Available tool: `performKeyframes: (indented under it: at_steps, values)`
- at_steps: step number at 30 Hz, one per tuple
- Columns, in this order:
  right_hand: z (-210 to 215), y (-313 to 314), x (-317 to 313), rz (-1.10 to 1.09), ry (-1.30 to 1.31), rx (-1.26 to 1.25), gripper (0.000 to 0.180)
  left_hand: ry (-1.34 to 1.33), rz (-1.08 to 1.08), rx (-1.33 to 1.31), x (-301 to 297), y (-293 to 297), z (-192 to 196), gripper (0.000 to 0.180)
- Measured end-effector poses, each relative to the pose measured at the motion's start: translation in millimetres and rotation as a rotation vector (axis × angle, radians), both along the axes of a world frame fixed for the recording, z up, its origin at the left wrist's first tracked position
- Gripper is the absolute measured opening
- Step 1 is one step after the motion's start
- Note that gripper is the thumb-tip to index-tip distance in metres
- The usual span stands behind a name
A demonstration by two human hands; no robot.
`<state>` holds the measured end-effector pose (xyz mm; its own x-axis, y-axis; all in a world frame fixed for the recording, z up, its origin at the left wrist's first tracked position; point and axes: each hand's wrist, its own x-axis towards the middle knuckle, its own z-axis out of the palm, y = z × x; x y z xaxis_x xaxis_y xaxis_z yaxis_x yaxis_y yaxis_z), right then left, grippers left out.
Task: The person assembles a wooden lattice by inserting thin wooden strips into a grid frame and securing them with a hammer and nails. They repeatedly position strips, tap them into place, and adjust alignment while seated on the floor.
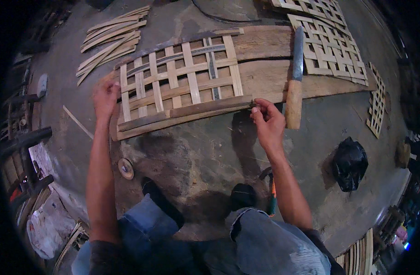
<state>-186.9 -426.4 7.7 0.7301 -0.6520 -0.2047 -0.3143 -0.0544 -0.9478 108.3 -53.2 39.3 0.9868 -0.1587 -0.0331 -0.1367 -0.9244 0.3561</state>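
Note:
A woven lattice of pale bamboo strips (pixel 188 73) lies on a wooden board (pixel 265 73), with gaps between its strips. Dark wooden slats run along its far edge and its near edge (pixel 205 106). At the lattice's left edge is my left hand (pixel 105 97), fingers curled in; whatever is between them is too blurred to make out. My right hand (pixel 269 123) is by the right end of the near slat, thumb and forefinger pinched together on something small and dark. Just right of it, a large knife (pixel 296 75) with a wooden handle rests across the board.
Loose bamboo strips (pixel 116 34) lie on the floor at the far left. Finished-looking woven panels (pixel 329 48) are stacked at the far right, a smaller one (pixel 377 101) beside them. A black plastic bag (pixel 350 164) sits at the right. A round disc (pixel 125 168) lies near my foot.

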Motion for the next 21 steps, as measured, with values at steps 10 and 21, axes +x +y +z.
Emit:
performKeyframes:
  at_steps: [10,21]
  values:
    - [-6.3,-6.2,10.8,0.034,0.055,-0.036,0.024,0.013,0.039,-0.172,-4.0,-11.0,-12.0,0.037]
    - [8.0,-5.4,10.6,0.019,-0.135,-0.19,0.014,-0.177,-0.728,-0.238,-142.5,-181.9,11.8,0.032]
